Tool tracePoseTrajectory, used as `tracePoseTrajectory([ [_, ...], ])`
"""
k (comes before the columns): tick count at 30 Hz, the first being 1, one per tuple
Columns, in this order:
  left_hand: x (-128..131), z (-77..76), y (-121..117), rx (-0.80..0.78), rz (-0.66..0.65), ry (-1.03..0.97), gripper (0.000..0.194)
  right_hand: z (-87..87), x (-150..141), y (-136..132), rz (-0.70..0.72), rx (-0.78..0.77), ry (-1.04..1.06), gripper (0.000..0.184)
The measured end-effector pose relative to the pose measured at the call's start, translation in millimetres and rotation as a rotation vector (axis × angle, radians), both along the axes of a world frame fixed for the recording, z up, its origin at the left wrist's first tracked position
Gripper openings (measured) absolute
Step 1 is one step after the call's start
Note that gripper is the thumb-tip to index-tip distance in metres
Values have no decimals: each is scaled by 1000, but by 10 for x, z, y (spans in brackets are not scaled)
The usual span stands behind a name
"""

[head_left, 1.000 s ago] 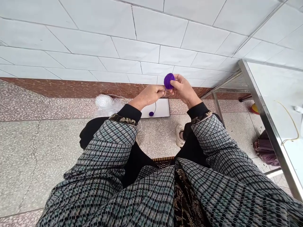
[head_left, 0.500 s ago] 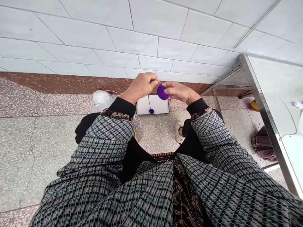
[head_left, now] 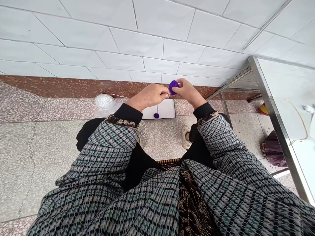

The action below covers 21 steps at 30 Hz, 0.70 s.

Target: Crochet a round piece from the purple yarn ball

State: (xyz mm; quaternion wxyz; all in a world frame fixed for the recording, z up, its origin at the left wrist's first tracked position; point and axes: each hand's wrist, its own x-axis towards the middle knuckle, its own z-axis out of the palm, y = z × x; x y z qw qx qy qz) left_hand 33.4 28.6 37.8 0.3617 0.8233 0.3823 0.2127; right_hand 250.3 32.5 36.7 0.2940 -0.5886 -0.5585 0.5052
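My right hand (head_left: 185, 90) grips a ball of purple yarn (head_left: 173, 87) between thumb and fingers. Just left of it, my left hand (head_left: 155, 94) pinches the purple yarn strand (head_left: 169, 94) that runs to the ball. A second, smaller purple yarn ball (head_left: 156, 115) lies in a shallow white tray (head_left: 167, 108) with a dark rim on the floor below my hands. From that small ball a strand rises toward my left hand.
A ball of white yarn (head_left: 104, 101) in clear plastic sits on the floor at left. Loose white strands (head_left: 142, 128) lie near my foot. The tiled wall (head_left: 147, 42) rises ahead. At right stands a metal-framed table (head_left: 275, 108), with a dark purple bundle (head_left: 273, 149) beneath it.
Both hands first dipped toward each other, then the left lowered and the right lifted the ball up and rightward. The ball has turned in my right fingers. The view shifted slightly.
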Motion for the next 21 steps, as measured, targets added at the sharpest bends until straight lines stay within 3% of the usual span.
tracePoseTrajectory([
  [2, -36, 57, 2, 21, 36, -24, 18, 47, -26, -56, -18, -32, -113, 26],
  [7, -41, 98, 42, 68, 140, -57, 20, 299, -119, -237, 281, -189, -75, 23],
  [9, -29, 54, 86, 66, 204, -60, 20, 373, -134, -277, 289, -204, 12, 25],
  [13, 7, -77, 142, -10, 263, -49, 21, 416, -119, -278, 165, -173, 165, 26],
  [15, 46, -128, 124, -55, 220, -40, 22, 390, -97, -248, 86, -146, 241, 25],
  [18, 117, -153, 54, -84, 56, 16, 21, 285, -53, -169, -36, -79, 275, 20],
  [21, 134, -109, -6, -109, -149, 117, 24, 118, -8, -65, -126, -8, 110, 18],
])
